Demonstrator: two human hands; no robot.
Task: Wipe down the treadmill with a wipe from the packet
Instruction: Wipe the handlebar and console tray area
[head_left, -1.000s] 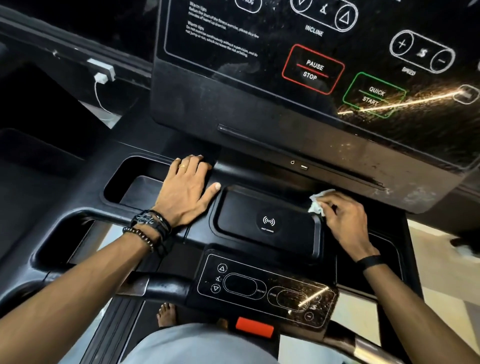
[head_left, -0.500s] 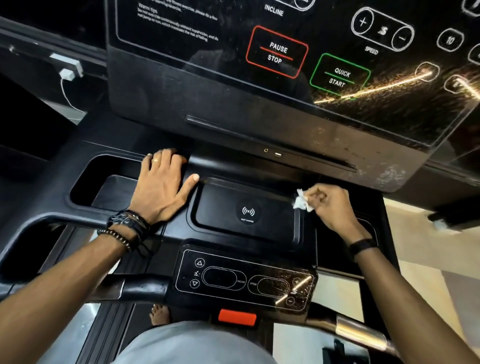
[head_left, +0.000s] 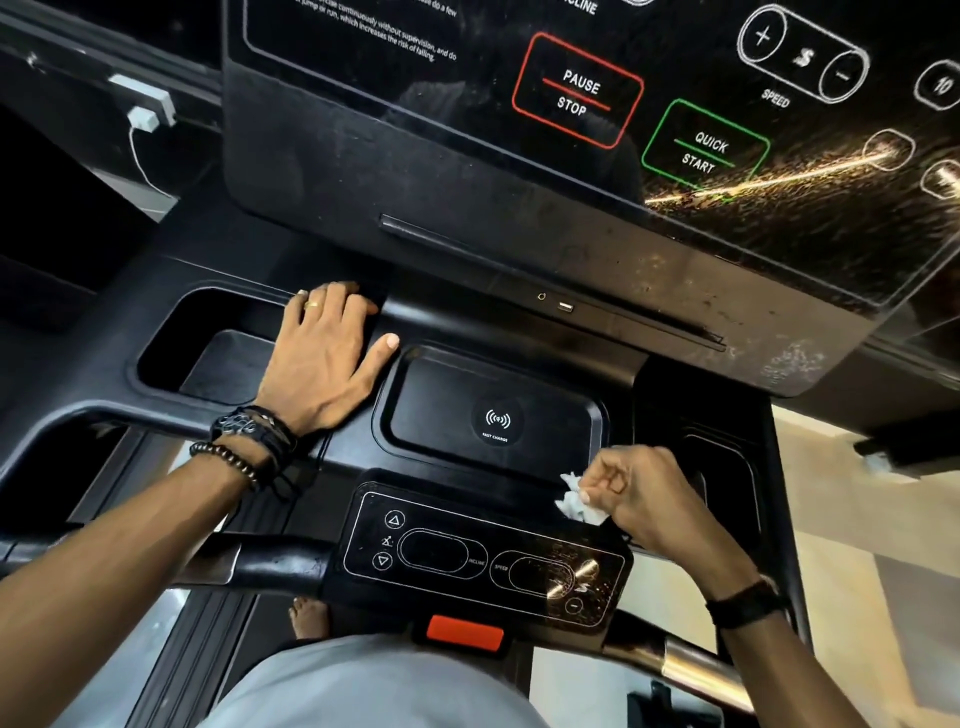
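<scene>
Treadmill console (head_left: 519, 249) fills the view from above, black and dusty, streaked with glare on its right side. Wipe (head_left: 576, 501), white and crumpled into a small wad, sits at the near right corner of the charging pad (head_left: 493, 415), just at the far right edge of the small control panel (head_left: 483, 561). Right hand (head_left: 644, 499) holds it: fingers curled tight, thumb and forefinger pinching the wad, which sticks out to the left of the knuckles. Whether the wipe touches the surface below cannot be told. Dark band (head_left: 748, 605) on the right wrist. Left hand (head_left: 324, 353) lies flat on the console deck, between the left cup tray (head_left: 208, 358) and the charging pad; fingers straight and close together, thumb spread toward the pad's far left corner, holding nothing. Ring (head_left: 312, 304) on one finger. Bead bracelet (head_left: 228, 462) and dark cord bands (head_left: 260, 426) on the left wrist. Upper screen shows a red-framed PAUSE/STOP button (head_left: 576, 93) and a green-framed QUICK START button (head_left: 704, 153), with speed plus and minus marks (head_left: 802, 57) toward the far right corner. Small control panel near the body carries arrow marks and two oval outlines, with dust and glare on its right half. Orange tab (head_left: 465, 631) sits below that panel at the near edge. Handlebar (head_left: 270, 566) runs left from the panel. Bare foot (head_left: 309, 618) shows on the belt below. White charger plug (head_left: 145, 117) with its cable at far left.
</scene>
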